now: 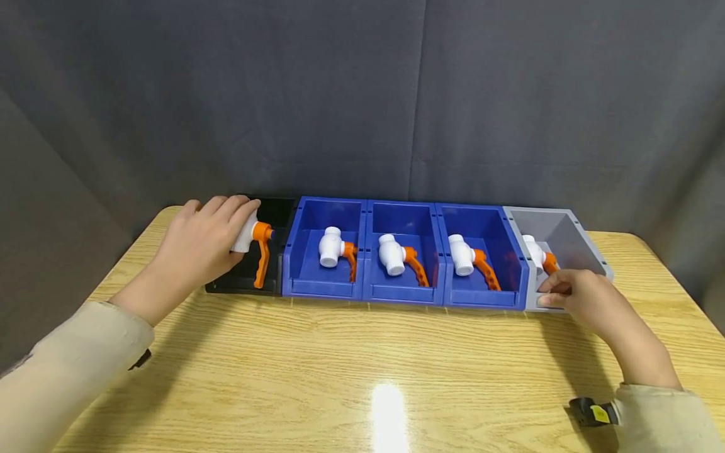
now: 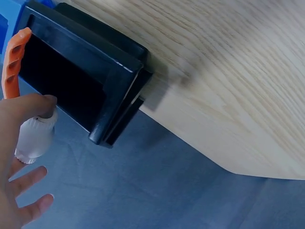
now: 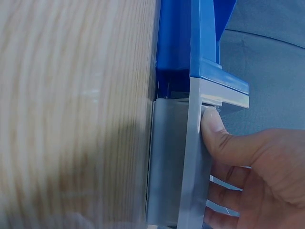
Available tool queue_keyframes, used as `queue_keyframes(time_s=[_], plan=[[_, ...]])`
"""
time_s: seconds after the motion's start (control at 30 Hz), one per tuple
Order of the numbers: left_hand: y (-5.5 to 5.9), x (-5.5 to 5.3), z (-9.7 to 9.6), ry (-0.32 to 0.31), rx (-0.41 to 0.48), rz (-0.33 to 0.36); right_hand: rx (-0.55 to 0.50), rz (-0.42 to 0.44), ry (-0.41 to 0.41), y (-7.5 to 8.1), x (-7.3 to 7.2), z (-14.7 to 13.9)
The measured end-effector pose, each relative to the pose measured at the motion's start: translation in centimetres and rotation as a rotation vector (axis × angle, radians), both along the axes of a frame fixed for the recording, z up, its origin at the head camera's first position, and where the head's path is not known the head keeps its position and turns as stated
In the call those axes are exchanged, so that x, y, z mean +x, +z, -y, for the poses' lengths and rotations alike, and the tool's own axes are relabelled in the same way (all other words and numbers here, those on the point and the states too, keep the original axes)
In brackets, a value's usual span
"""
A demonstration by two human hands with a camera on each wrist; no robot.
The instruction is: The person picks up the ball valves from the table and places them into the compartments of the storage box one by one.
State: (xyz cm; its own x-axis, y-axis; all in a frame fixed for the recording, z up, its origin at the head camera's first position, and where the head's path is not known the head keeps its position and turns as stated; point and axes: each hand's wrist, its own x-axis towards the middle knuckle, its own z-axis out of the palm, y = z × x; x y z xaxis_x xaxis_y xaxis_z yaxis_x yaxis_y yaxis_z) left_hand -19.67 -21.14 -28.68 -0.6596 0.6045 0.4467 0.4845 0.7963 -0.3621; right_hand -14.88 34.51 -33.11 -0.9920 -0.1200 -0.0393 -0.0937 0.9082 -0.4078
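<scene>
My left hand [image 1: 206, 236] grips a white ball valve [image 1: 245, 234] with an orange lever, raised over the black bin [image 1: 243, 289] at the row's left end. In the left wrist view the thumb presses the valve's white body [image 2: 35, 138] near the lever [image 2: 12, 64], other fingers spread. At the opposite end, my right hand [image 1: 591, 302] reaches over the front of the grey bin [image 1: 532, 302]. Its thumb lies along the inner side of the front lip [image 3: 193, 167]. Just behind those bent fingers is another white valve [image 1: 534, 250], its orange lever partly hidden.
Between the end bins stand three blue bins [image 1: 323, 289], joined side by side. Each holds one white valve [image 1: 330, 247] with an orange lever. The bins sit on a wooden table [image 1: 317, 358] before a dark grey curtain [image 1: 340, 94].
</scene>
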Motion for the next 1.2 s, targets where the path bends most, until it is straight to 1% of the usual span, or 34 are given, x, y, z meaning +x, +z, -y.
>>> queue_keyframes(time_s=[0.13, 0.3, 0.5, 0.77, 0.87, 1.03, 1.2], plan=[[0.0, -0.6, 0.0, 0.051, -0.011, 0.043, 0.006, 0.001, -0.002, 0.0, 0.0, 0.0], [-0.2, -1.4, 0.1, 0.078, 0.001, 0.072, 0.007, -0.004, -0.001, 0.0, 0.0, 0.0], [-0.5, -2.3, 0.2, 0.121, 0.024, 0.129, 0.005, -0.01, -0.001, 0.0, 0.0, 0.1], [-1.1, -3.2, -0.2, 0.145, 0.044, 0.174, 0.0, -0.002, -0.004, 0.0, 0.0, 0.1], [-1.3, -3.5, -0.6, 0.169, 0.038, 0.203, 0.003, -0.003, -0.005, 0.0, 0.0, 0.0], [-1.5, -3.9, -1.2, 0.218, 0.002, 0.25, 0.007, -0.003, -0.006, 0.0, 0.1, 0.1], [-1.5, -4.2, -1.6, 0.23, -0.021, 0.29, 0.011, -0.005, -0.007, 0.0, 0.0, 0.1]])
